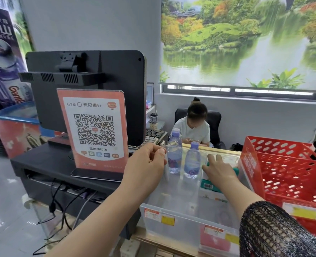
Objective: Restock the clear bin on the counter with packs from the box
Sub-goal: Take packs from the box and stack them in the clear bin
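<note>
Your left grip (pixel 147 160) pinches the far left rim of the clear bin (pixel 172 216) on the counter (pixel 149 238); use it to brace the bin. Your right grip (pixel 220 173) lies straight-fingered on a green pack (pixel 236 171) inside, by the right wall. Press it down flat, clear of the bottles (pixel 191 162).

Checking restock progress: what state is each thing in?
clear bin: no lid on.
left hand: pinches the bin's rim.
right hand: fingers straight, resting on green pack.
green pack: inside bin, under right hand.
water bottles: upright, capped.
sign: standing upright.
</note>
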